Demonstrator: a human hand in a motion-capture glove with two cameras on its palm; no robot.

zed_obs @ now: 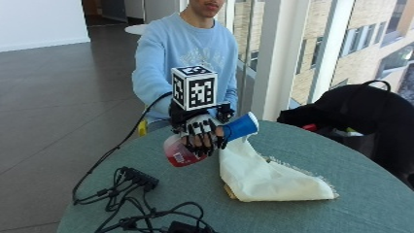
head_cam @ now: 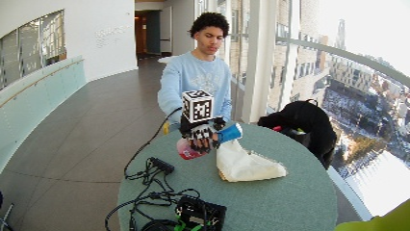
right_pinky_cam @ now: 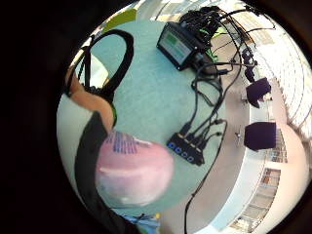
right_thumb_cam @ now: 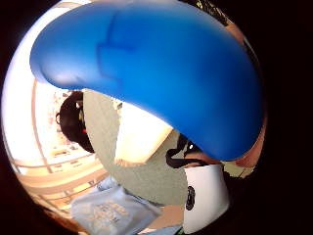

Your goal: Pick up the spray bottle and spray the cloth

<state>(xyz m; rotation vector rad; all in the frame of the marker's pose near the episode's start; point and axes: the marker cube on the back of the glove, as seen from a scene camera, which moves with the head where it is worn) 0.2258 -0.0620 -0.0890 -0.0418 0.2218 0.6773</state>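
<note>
My gloved right hand (zed_obs: 202, 131) grips a spray bottle (zed_obs: 181, 151) with pink liquid and a blue spray head (zed_obs: 240, 128), held tilted above the round green table (zed_obs: 323, 213). The blue head points toward a cream cloth (zed_obs: 265, 175) that lies bunched on the table, one corner raised just under the nozzle. In the little finger side palm view the pink bottle body (right_pinky_cam: 134, 171) sits close against the palm. The blue head (right_thumb_cam: 161, 63) fills the thumb side palm view. In the wide outside view the hand (head_cam: 198, 133) holds the bottle (head_cam: 189, 149) beside the cloth (head_cam: 247, 164).
A black cable hub (zed_obs: 139, 178) and several cables lie on the table's near left. A black device with a screen (head_cam: 200, 213) stands at the front edge. A black bag (zed_obs: 362, 116) rests at the far right beside the window.
</note>
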